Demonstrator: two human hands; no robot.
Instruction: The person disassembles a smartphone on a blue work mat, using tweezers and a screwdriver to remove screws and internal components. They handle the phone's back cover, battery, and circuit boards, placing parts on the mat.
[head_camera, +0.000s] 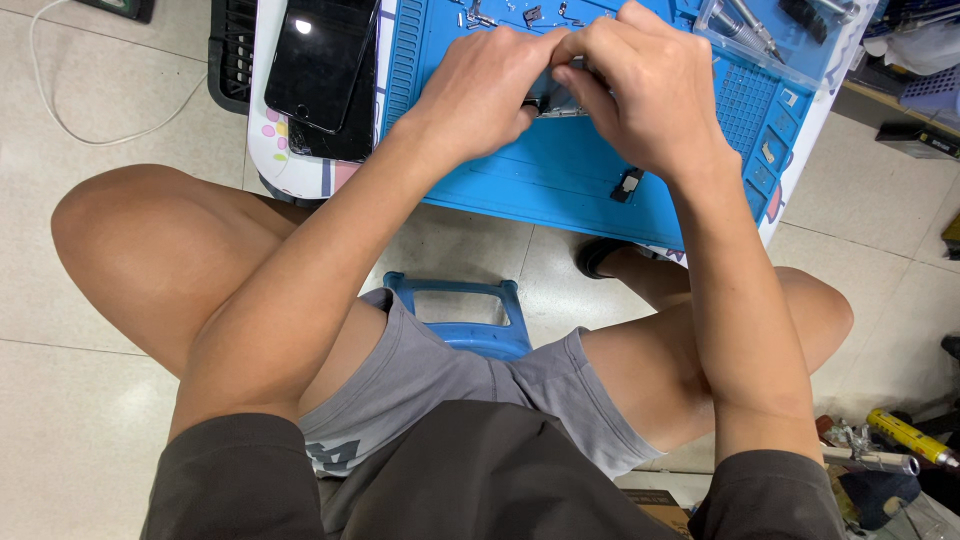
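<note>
**Two hands closed over a small metal part on a blue work mat**

A head-worn view is shown, looking down past bare knees and grey shorts to a low table. The left hand and the right hand are brought together above the middle of the blue work mat, with their fingertips meeting. A small metal part, silvery with a dark edge, is pinched between the two hands; it is seen only in the gap under the knuckles, and most of it is hidden by the fingers. Both hands are curled narrow around it, the left thumb pressed at its left end and the right fingers folded over its top. The part is held just above the mat surface; whether it touches the mat cannot be told.

A small black component lies on the mat, near the right wrist and apart from both hands. Loose screws and small fittings are scattered along the far edge of the mat. Two dark phones are stacked to the left of the mat, well apart from the left hand. A clear tray of tools rests at the mat's far right corner. A blue stool is seen between the knees.
</note>
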